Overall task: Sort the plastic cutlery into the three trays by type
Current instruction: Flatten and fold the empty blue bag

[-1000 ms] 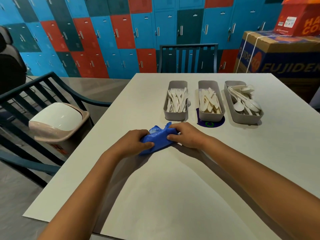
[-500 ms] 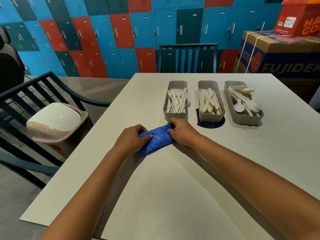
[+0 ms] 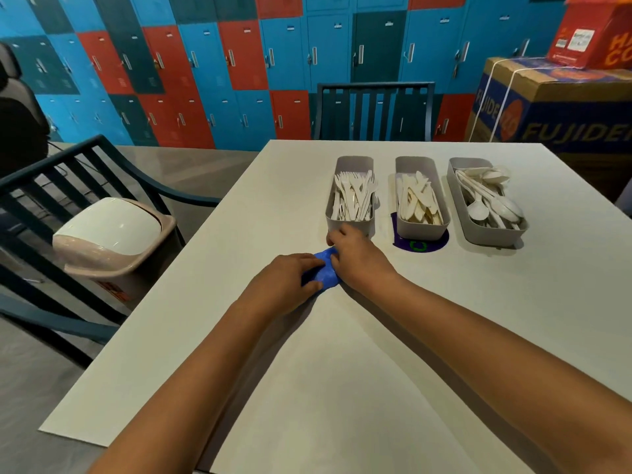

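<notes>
While both hands work at the middle of the table [image 3: 342,371], a small crumpled blue bag [image 3: 324,272] lies squeezed between them. The left hand [image 3: 287,281] curls its fingers and thumb round the bag's near-left side, and the right hand [image 3: 355,257] pinches its far-right side with bent fingers. Just beyond the right hand, nearly touching its knuckles, stands the first of 3 grey trays, the fork tray [image 3: 351,196], packed with white forks [image 3: 354,196]. To its right, apart from it, the knife tray [image 3: 421,199] holds knives [image 3: 418,201] and sits on a dark round sticker [image 3: 420,243]. Farther right again, the spoon tray [image 3: 485,202] holds spoons [image 3: 489,203]. All the cutlery in view lies inside the trays, well ahead of the left hand. A bin [image 3: 109,234] with a white swing lid stands on the floor left of the table.
</notes>
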`<state>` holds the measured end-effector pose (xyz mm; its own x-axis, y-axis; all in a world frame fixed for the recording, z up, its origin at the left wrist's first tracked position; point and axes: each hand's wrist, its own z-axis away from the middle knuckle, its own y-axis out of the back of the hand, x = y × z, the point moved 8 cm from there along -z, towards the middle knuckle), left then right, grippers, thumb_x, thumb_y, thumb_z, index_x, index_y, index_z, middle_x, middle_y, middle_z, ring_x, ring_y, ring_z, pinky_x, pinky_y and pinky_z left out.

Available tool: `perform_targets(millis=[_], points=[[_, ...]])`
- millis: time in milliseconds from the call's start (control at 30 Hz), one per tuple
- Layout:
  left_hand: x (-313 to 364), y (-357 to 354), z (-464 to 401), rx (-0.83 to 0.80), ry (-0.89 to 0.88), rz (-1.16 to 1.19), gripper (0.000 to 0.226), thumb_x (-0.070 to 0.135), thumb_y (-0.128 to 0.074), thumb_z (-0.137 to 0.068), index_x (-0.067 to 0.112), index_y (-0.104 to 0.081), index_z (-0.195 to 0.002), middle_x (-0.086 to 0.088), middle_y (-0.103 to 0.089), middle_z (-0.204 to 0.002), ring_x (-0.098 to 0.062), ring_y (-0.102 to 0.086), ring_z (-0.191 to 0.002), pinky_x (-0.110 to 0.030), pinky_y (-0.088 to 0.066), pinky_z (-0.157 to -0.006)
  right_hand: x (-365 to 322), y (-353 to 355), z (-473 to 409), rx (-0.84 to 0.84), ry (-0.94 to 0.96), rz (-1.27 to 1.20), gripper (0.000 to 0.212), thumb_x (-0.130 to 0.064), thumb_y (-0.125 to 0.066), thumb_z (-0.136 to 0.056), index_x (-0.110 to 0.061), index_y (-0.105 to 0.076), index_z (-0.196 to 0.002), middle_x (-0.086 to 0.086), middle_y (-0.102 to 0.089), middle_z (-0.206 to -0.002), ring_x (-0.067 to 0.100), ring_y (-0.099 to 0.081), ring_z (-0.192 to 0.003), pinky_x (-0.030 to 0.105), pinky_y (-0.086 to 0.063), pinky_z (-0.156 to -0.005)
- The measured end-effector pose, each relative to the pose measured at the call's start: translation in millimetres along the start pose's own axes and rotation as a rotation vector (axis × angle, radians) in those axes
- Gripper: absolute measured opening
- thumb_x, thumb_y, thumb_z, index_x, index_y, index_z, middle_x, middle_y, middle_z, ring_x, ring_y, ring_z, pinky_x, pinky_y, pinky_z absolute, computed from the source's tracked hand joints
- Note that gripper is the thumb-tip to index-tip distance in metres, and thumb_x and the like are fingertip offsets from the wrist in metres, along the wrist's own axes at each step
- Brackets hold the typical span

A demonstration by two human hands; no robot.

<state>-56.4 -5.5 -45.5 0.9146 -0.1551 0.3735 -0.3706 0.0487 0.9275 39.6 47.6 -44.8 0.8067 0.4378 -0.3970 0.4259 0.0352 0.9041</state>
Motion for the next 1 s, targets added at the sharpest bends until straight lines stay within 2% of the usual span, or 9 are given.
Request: perform_targets(millis=[67, 133, 267, 367, 500, 667, 800, 933, 1000], points=[[-3, -5, -1, -0.028, 0.023, -0.011, 0.052, 0.029, -0.057, -0.091, 0.02, -0.043, -0.141, 0.003, -0.051, -0.139, -0.016, -0.051, -0.121, -0.026, -0.039, -0.098, -12, 5, 1, 0.008, 0.129, 0.07, 0.027, -0.005, -0.05, -0.091, -0.005, -0.056, -0.117, 0.01, -0.049, -0.118, 0.022, -0.047, -0.109, 0.032, -0.046, -0.082], [-4, -8, -2, -0.052, 0.026, -0.006, 0.055, 0.029, -0.056, -0.092, 0.02, -0.039, -0.143, 0.002, -0.05, -0.141, -0.017, -0.05, -0.124, -0.025, -0.037, -0.099, -17, 3, 2, -0.059, 0.181, 0.067, 0.03, -0.007, -0.05, -0.091, -0.006, -0.058, -0.12, 0.009, -0.051, -0.121, 0.021, -0.048, -0.111, 0.033, -0.046, -0.089], [-10, -9, 0, -0.081, 0.079, 0.022, 0.06, 0.033, -0.057, -0.092, 0.02, -0.035, -0.145, 0.002, -0.043, -0.146, -0.017, -0.046, -0.129, -0.023, -0.033, -0.102, -6, -6, 6, -0.219, 0.116, 0.035, 0.031, -0.016, -0.046, -0.094, -0.01, -0.06, -0.121, 0.01, -0.058, -0.118, 0.024, -0.056, -0.104, 0.039, -0.048, -0.091], [-19, -6, 0, -0.095, 0.146, 0.048, 0.059, 0.04, -0.057, -0.09, 0.022, -0.04, -0.143, 0.001, -0.049, -0.141, -0.017, -0.05, -0.123, -0.022, -0.036, -0.094, 4, -4, 8, -0.247, 0.093, 0.06, 0.034, -0.019, -0.046, -0.096, -0.012, -0.059, -0.126, 0.01, -0.059, -0.12, 0.024, -0.056, -0.106, 0.038, -0.048, -0.092], [-22, 4, -4, -0.062, 0.22, 0.08, 0.04, 0.035, -0.049, -0.095, 0.025, -0.051, -0.135, -0.002, -0.055, -0.135, -0.019, -0.054, -0.115, -0.02, -0.035, -0.086, 6, -4, 9, -0.233, 0.067, 0.034, 0.034, -0.019, -0.045, -0.096, -0.012, -0.061, -0.125, 0.011, -0.056, -0.121, 0.025, -0.055, -0.107, 0.032, -0.046, -0.091], [-22, 2, -4, -0.085, 0.292, 0.081, 0.062, 0.035, -0.066, -0.085, 0.021, -0.042, -0.14, -0.001, -0.051, -0.138, -0.02, -0.053, -0.116, -0.024, -0.039, -0.088, 14, -4, 10, -0.157, -0.06, -0.229, 0.028, -0.019, -0.058, -0.091, -0.012, -0.065, -0.117, 0.008, -0.059, -0.123, 0.02, -0.057, -0.107, 0.024, -0.043, -0.085], [-18, 0, -7, -0.106, 0.297, 0.089, 0.06, 0.039, -0.061, -0.088, 0.015, -0.042, -0.14, -0.005, -0.051, -0.138, -0.023, -0.052, -0.119, -0.028, -0.041, -0.093, 12, -7, 11, -0.208, -0.041, -0.359, 0.023, -0.012, -0.063, -0.088, -0.012, -0.069, -0.11, 0.004, -0.062, -0.119, 0.012, -0.055, -0.097, 0.019, -0.04, -0.081], [-16, -4, -8, -0.16, 0.282, 0.129, 0.054, 0.036, -0.066, -0.084, 0.015, -0.052, -0.132, -0.005, -0.057, -0.13, -0.021, -0.057, -0.108, -0.024, -0.042, -0.082, 12, -7, 13, -0.237, -0.026, -0.412, 0.021, -0.009, -0.065, -0.087, -0.011, -0.07, -0.107, 0.003, -0.063, -0.111, 0.011, -0.055, -0.09, 0.018, -0.043, -0.077], [-14, -7, -9, -0.192, 0.287, 0.107, 0.049, 0.034, -0.067, -0.084, 0.014, -0.055, -0.126, -0.005, -0.062, -0.12, -0.019, -0.058, -0.095, -0.024, -0.043, -0.079, 11, -6, 14, -0.246, -0.013, -0.425, 0.022, -0.007, -0.065, -0.086, -0.012, -0.069, -0.107, 0.001, -0.062, -0.105, 0.01, -0.055, -0.085, 0.014, -0.043, -0.072]])
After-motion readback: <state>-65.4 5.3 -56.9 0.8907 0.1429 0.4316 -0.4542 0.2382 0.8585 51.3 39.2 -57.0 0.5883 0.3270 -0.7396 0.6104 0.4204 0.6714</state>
